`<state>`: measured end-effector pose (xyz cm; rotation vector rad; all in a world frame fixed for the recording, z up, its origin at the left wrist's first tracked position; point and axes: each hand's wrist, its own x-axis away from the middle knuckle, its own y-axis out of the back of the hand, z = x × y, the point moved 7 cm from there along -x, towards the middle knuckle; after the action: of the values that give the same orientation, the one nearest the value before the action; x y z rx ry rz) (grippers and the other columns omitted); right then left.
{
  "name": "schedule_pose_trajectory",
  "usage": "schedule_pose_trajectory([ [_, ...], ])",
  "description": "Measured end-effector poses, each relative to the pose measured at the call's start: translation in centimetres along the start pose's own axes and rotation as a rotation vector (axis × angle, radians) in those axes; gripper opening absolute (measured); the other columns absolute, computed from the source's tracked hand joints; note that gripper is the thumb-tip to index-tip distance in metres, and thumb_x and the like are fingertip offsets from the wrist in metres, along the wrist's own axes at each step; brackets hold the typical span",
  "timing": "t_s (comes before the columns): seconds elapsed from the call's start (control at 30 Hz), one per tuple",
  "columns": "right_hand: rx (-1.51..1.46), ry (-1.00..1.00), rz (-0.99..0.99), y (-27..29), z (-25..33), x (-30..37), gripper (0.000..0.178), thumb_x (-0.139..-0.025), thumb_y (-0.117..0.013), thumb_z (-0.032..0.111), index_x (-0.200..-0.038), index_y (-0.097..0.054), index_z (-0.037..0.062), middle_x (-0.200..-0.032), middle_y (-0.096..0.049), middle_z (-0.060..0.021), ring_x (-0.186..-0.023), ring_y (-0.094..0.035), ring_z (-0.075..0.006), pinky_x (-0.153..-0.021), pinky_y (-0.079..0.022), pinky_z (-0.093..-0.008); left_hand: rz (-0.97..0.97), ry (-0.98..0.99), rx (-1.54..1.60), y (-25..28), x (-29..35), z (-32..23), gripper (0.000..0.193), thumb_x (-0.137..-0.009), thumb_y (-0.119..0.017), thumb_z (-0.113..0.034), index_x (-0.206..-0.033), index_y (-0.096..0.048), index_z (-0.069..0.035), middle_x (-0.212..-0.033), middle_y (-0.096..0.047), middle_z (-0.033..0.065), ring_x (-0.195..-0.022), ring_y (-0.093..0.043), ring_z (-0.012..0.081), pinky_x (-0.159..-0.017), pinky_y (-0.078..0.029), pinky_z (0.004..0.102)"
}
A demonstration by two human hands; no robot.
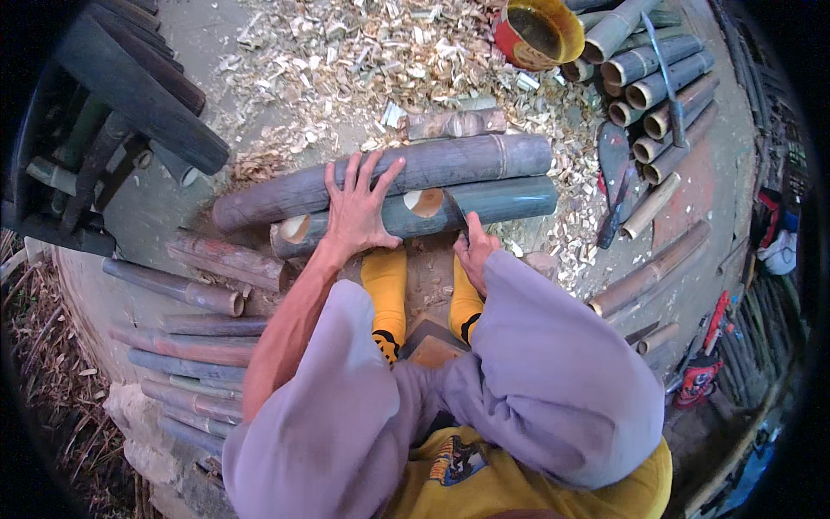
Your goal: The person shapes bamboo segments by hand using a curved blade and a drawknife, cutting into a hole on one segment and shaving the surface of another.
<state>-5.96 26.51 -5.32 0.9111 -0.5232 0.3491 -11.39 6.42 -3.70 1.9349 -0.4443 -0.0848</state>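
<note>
Two thick bamboo tubes lie side by side in front of me: a dark bare one (467, 160) behind and a greenish-grey one (510, 201) nearer. Pale cut openings show in the near tube, one at its left end and another right of the middle. My left hand (356, 206) lies across both tubes, fingers spread over the far one and thumb on the near one. In my closed right hand (475, 251) is a knife, its dark blade (454, 208) against the near tube just right of the middle opening. The handle is mostly hidden by my fingers.
Wood shavings (346, 69) cover the floor ahead. A red and yellow bucket (558, 43) stands there, with stacked bamboo tubes (657, 91) and a dark-bladed tool (614, 182) to its right. More tubes (199, 350) lie left. My yellow-socked feet (383, 290) are close behind the work.
</note>
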Motion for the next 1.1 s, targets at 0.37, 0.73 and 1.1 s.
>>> schedule_pose_trajectory([
  [0.37,0.247,0.367,-0.481,18.5,1.5,-0.1,0.031,-0.081,-0.058,0.012,-0.111,-0.056,0.0087,-0.085,-0.063,-0.0183,-0.068,-0.061,-0.0264,-0.065,-0.048,-0.0365,0.06,0.044,-0.145,1.8,3.9,3.9,0.136,-0.033,-0.085,-0.048,-0.144,-0.013,-0.016,-0.145,-0.023,0.0122,-0.134,-0.02,0.0345,-0.102,-0.012,0.0667],
  [0.73,0.221,0.365,-0.1,22.6,15.9,3.4,0.039,-0.088,-0.046,0.008,-0.126,-0.043,0.0035,-0.061,-0.048,-0.006,-0.052,-0.046,-0.012,-0.049,-0.041,-0.0288,-0.049,0.294,-0.133,5.9,14.0,15.9,0.131,-0.03,-0.086,-0.043,-0.141,-0.021,-0.02,-0.139,-0.029,0.0119,-0.133,-0.02,0.0338,-0.101,-0.011,0.0674],
  [1.1,-0.187,0.356,0.321,-13.7,19.9,4.4,0.045,-0.084,-0.048,0.003,-0.127,-0.035,0.0035,-0.066,-0.054,-0.026,-0.058,-0.057,-0.0411,-0.052,-0.043,-0.0455,-0.12,0.253,-0.018,5.1,13.2,16.6,0.131,-0.028,-0.084,-0.043,-0.14,-0.024,-0.009,-0.141,-0.03,0.0087,-0.134,-0.023,0.0277,-0.104,-0.009,0.0627],
])
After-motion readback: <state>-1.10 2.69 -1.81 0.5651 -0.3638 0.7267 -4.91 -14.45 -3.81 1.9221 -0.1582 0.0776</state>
